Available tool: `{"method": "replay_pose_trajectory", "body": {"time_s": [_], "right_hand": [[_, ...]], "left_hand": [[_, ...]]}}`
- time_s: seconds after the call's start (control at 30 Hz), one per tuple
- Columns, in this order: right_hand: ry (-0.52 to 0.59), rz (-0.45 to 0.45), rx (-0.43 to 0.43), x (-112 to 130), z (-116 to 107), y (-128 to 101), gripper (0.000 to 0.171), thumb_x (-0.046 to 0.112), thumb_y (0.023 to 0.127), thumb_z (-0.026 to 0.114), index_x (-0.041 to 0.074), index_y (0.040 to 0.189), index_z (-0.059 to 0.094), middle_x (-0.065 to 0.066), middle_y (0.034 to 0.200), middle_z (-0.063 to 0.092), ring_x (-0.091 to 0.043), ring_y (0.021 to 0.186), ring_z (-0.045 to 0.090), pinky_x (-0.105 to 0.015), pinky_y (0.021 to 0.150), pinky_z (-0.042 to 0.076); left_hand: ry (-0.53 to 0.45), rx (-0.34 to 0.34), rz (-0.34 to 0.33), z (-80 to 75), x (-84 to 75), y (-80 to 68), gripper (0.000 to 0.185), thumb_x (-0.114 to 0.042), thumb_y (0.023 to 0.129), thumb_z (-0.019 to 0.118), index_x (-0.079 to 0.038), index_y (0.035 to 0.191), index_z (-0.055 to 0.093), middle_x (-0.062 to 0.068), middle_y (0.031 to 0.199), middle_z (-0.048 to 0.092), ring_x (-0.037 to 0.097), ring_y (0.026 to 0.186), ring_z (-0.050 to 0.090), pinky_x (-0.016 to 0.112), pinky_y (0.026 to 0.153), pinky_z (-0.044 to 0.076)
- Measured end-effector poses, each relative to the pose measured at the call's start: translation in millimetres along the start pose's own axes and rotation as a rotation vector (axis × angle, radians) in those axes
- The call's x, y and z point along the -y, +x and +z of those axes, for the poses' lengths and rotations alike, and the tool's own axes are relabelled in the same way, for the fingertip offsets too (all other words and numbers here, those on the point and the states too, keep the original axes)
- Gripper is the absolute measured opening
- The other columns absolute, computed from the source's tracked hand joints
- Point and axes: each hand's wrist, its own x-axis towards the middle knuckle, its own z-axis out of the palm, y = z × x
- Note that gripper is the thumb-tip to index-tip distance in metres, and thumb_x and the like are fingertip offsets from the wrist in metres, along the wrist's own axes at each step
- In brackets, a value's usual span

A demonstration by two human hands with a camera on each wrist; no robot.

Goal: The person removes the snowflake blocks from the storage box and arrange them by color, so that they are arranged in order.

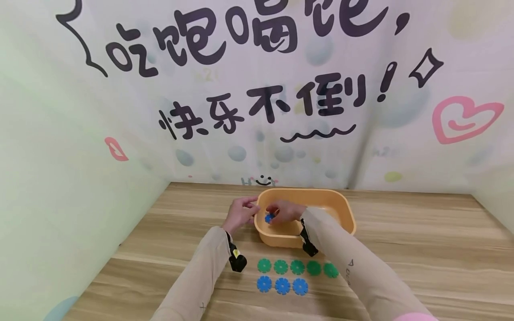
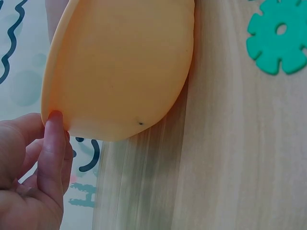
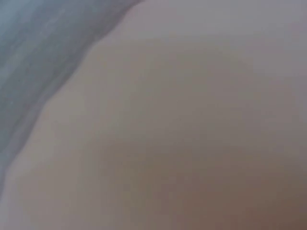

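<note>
An orange plastic basin (image 1: 281, 240) stands on the wooden table. At its left end my left hand (image 1: 239, 214) pinches the rim; in the left wrist view the fingertips (image 2: 55, 120) meet the edge of the basin (image 2: 124, 62). My right hand (image 1: 284, 211) reaches down inside the basin, its thumb and fingers around a blue snowflake disc (image 1: 269, 218). Part of that disc is hidden by the hand, and the right wrist view is too blurred to show it. In front of the basin lie a row of several green snowflake discs (image 1: 281, 267) and a row of three blue snowflake discs (image 1: 282, 286).
Wood-grain tabletop (image 1: 180, 214) surrounds the basin. Behind the table hangs a white printed cloth (image 1: 225, 160) with black lettering, and a pale wall (image 1: 60, 200) closes the left side. The right forearm (image 1: 353, 263) crosses the basin's front rim, beside the green row's right end.
</note>
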Motion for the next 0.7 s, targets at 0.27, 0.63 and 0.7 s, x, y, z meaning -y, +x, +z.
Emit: {"method": "replay_pose_trajectory", "body": {"time_s": [0.27,0.63,0.7], "right_hand": [[-0.006,-0.004,-0.002,-4.8,5.4,3.0,0.035,0.005,0.077,0.067,-0.002,0.11,0.057,-0.011,0.095,0.058,-0.017,0.082,0.048,-0.026,0.079,0.046],[0.019,0.002,0.043,-8.8,8.5,-0.8,0.03,0.003,0.075,0.068,0.003,0.104,0.062,-0.004,0.081,0.054,-0.014,0.074,0.045,-0.02,0.065,0.043],[0.024,0.009,0.042,-8.4,9.1,-1.4,0.028,0.002,0.075,0.068,0.003,0.103,0.062,-0.003,0.078,0.053,-0.014,0.072,0.045,-0.02,0.062,0.042]], "left_hand": [[0.003,0.002,0.012,0.1,0.8,0.2,0.036,-0.008,0.084,0.058,-0.003,0.12,0.055,0.011,0.089,0.054,0.023,0.077,0.06,0.035,0.064,0.054],[0.001,-0.005,0.013,0.5,1.8,0.3,0.036,-0.008,0.084,0.059,-0.003,0.119,0.055,0.011,0.088,0.055,0.025,0.078,0.06,0.032,0.06,0.054],[-0.001,-0.005,0.013,0.8,1.6,0.3,0.036,-0.008,0.084,0.059,-0.003,0.119,0.055,0.011,0.088,0.055,0.027,0.08,0.06,0.033,0.061,0.054]]}}
